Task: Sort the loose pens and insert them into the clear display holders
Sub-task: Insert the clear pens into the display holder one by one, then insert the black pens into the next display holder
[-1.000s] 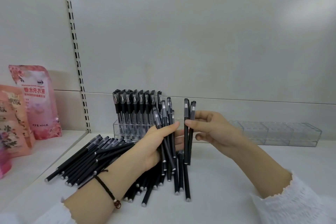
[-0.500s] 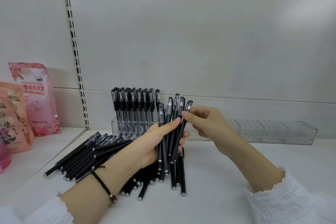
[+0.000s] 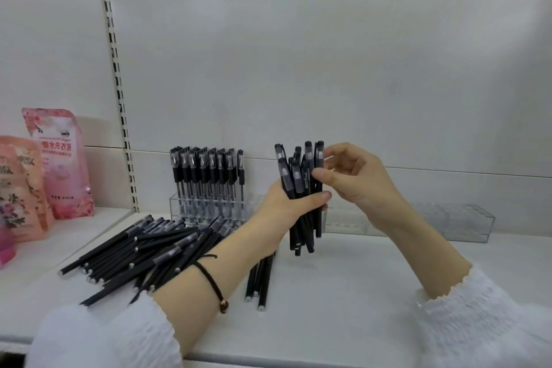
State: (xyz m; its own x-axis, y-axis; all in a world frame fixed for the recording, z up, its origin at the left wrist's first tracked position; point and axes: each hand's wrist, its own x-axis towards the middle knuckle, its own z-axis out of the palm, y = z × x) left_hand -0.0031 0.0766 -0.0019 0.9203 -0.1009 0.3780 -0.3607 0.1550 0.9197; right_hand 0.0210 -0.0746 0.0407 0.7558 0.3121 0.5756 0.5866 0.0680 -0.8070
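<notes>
Within left hand (image 3: 280, 209), upright pens (image 3: 298, 182), against right hand (image 3: 358, 179).

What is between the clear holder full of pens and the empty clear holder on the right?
In the head view, the left hand, gripping a bundle of pens, fills that gap; the right hand pinches the bundle's top.

2 hands, 2 forearms bare from cuff to fingertips.

Left hand (image 3: 286, 206): short plain nails. Behind it, at wrist: thin black cord bracelet (image 3: 210, 278), 1 loose strand crossing forearm, 1 small dark reddish-brown bead (image 3: 224, 305) on side nearest camera. Further back: left sleeve (image 3: 104, 334), white, soft fuzzy fabric, bulky rounded folds.

Right hand (image 3: 355, 176): short plain nails. Well behind it: right sleeve (image 3: 484, 320), white, same fuzzy texture, gathered cuff with small scalloped frill along edge.
</notes>
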